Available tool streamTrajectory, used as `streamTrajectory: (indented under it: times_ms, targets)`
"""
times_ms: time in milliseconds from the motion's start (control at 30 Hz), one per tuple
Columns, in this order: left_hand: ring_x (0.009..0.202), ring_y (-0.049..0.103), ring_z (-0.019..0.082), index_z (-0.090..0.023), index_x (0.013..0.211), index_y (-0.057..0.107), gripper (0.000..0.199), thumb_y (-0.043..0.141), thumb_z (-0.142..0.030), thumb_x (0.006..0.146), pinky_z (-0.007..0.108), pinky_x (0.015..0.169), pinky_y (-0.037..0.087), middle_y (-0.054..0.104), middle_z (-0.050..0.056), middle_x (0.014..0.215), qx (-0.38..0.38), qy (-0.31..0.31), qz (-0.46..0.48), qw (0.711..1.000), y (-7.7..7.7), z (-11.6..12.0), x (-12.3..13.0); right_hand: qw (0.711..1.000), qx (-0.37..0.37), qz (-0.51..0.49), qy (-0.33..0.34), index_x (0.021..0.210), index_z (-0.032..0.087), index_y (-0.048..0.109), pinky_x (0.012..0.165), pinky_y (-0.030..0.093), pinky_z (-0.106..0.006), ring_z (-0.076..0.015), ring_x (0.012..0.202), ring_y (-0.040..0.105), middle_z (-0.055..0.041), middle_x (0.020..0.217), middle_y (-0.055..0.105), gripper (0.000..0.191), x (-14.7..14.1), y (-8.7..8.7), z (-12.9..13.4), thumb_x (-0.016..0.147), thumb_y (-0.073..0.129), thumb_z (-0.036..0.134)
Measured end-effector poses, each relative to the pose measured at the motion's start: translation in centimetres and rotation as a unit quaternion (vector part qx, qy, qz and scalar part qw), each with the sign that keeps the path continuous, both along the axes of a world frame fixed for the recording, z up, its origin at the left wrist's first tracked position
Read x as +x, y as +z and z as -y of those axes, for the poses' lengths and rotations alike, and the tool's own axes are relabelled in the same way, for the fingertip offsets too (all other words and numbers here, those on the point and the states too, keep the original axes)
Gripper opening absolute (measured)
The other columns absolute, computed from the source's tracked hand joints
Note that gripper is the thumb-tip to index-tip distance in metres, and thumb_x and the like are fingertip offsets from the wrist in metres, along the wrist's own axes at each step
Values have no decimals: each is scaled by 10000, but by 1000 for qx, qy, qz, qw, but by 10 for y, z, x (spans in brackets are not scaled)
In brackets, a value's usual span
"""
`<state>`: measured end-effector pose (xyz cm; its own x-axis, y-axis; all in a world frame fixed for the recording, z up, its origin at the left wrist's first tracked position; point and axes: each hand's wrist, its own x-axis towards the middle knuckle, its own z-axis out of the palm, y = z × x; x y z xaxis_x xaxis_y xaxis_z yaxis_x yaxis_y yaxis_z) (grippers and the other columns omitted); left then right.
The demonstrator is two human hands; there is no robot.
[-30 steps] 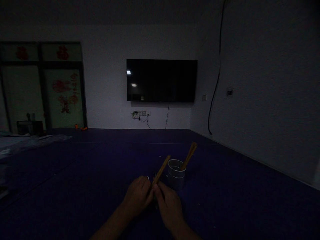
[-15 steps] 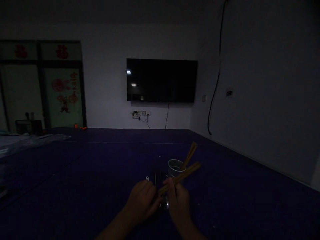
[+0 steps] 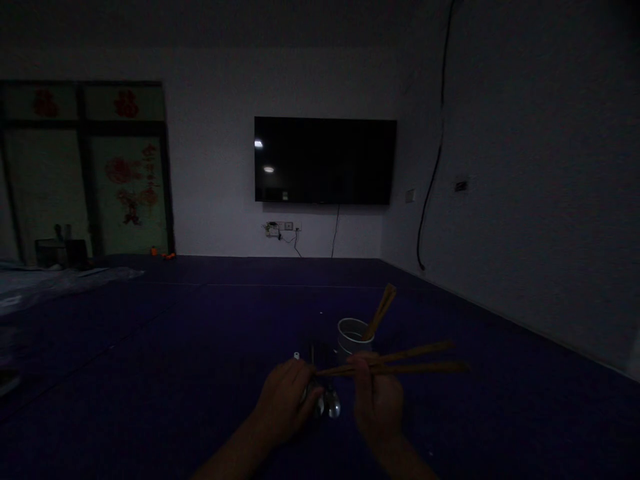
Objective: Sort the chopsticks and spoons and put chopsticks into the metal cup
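My right hand (image 3: 379, 399) is closed around wooden chopsticks (image 3: 423, 365). Their far ends spread apart to the right, while their thin ends point left and reach the fingers of my left hand (image 3: 286, 395). That left hand is curled, and the dim light hides what its fingers hold. Metal spoons (image 3: 333, 404) show between the two hands, their bowls towards me; the left hand partly covers them. Just beyond the hands stands a pale round cup (image 3: 354, 340), upright, with more wooden chopsticks (image 3: 383, 308) leaning out to the right.
The hands work low over a dark blue surface (image 3: 225, 320) that stretches to the wall. Clear plastic sheeting (image 3: 70, 283) lies at the left, with a dark box (image 3: 61, 253) behind it. A television (image 3: 325, 160) hangs on the far wall; a black cable (image 3: 433, 180) hangs at the right.
My right hand has moved right, away from the left hand. The chopsticks in it have swung from slanting upward to nearly level and fanned apart. More of the spoons shows.
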<state>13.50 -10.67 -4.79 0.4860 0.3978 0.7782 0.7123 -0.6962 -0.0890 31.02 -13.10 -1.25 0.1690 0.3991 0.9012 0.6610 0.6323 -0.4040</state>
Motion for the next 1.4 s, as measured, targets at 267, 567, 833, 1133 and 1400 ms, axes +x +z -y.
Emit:
streamTrajectory:
  times_ms: [267,567,833,1133,1400]
  targets:
    - [785,623,172,-193,951,591,265,350,-301,953,287,694,492,669,59,861,-63,30,37,997,-3,-13,-6,972,5,-132,-196,779,173,613,553,414,-296,-205,582,589,-84,708,652,630,46,21,-15,909,197,629]
    - [709,596,146,-192,820,592,308,321,-268,946,246,631,452,650,43,771,-110,33,44,992,-5,-14,-4,970,-117,-113,-181,823,144,654,582,387,-332,-268,644,597,-133,698,660,767,66,27,-37,851,159,728]
    - [691,603,150,-195,798,592,280,349,-248,928,251,618,443,650,35,752,-132,40,38,990,-5,-14,-4,968,-199,-43,-148,869,137,665,583,381,-318,-271,689,631,-174,786,694,730,59,12,-46,893,178,680]
    - [729,614,160,-190,855,604,248,368,-235,916,264,663,462,657,41,785,-166,53,26,984,-5,-14,-2,953,-242,20,-182,902,142,660,584,380,-306,-246,721,645,-155,833,700,605,60,1,-58,954,211,544]
    - [737,627,161,-198,938,609,242,370,-229,912,258,644,467,670,42,806,-154,44,37,986,-5,-13,-3,943,-256,44,-209,799,169,618,587,373,-300,-228,701,640,-121,787,681,479,59,0,-64,958,294,484]
